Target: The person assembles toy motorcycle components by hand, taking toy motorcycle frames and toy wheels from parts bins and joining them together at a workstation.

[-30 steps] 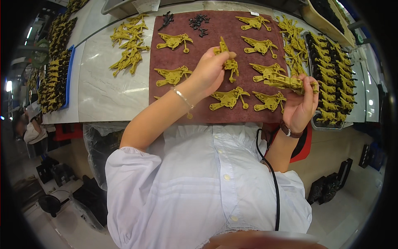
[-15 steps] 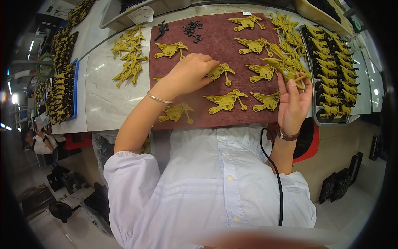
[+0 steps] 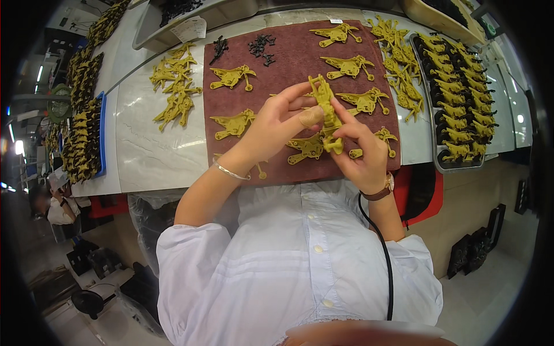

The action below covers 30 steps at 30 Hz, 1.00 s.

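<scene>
Above the middle of the dark red cloth mat (image 3: 271,86), my two hands meet around a yellow plastic toy body (image 3: 325,106), turned edge-on. My left hand (image 3: 288,118) is closed on its left side, a tan wrapping on one digit. My right hand (image 3: 360,141) pinches it from the right, near its lower end. Whether the two halves are fully pressed together cannot be made out. Flat yellow half-shells with forked arms, such as one half-shell (image 3: 232,76) on the left and another half-shell (image 3: 348,66) on the right, lie spaced over the mat.
Small black parts (image 3: 261,45) sit at the mat's far side. Loose yellow pieces form a left pile (image 3: 176,86) and a right pile (image 3: 398,63). A tray (image 3: 437,161) of yellow bodies with black wheels stands at right. Grey bin (image 3: 222,17) at back.
My right hand has come left from the mat's right edge with its yellow piece. My left hand has lifted a half-shell off the mat and moved right; both hands now hold the pieces together.
</scene>
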Motion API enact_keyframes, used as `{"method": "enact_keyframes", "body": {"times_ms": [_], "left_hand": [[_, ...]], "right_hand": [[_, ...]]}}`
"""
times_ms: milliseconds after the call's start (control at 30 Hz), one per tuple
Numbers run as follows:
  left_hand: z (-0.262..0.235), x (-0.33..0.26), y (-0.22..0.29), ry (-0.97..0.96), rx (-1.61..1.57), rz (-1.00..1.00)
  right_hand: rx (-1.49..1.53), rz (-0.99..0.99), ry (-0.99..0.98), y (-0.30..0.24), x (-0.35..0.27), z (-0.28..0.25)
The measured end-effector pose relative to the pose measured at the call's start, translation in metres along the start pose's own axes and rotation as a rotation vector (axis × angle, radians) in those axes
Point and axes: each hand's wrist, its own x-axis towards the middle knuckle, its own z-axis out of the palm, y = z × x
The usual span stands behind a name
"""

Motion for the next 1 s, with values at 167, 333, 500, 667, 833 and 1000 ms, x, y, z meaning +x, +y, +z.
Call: {"method": "enact_keyframes", "body": {"times_ms": [167,333,500,667,833,1000], "left_hand": [[-0.005,0.004,-0.013,0.133,0.035,-0.011],[0.003,0.006,-0.016,0.219,-0.076,-0.059],[-0.004,0.006,-0.025,0.173,-0.186,-0.160],[-0.011,0.010,-0.016,0.228,-0.175,-0.045],[-0.040,0.033,-0.003,0.321,-0.146,0.013],[-0.056,0.067,-0.018,0.338,0.147,0.006]], "right_hand": [[-0.159,-0.236,-0.071,-0.003,0.003,0.006],[-0.368,-0.291,0.084,0.007,-0.006,0.022],[-0.310,-0.060,0.215,0.007,-0.012,0.026],[0.040,0.051,0.512,0.029,0.025,-0.016],[-0.598,-0.079,0.522,0.106,0.089,-0.112],[-0.928,-0.044,0.293,0.163,0.126,-0.147]]}}
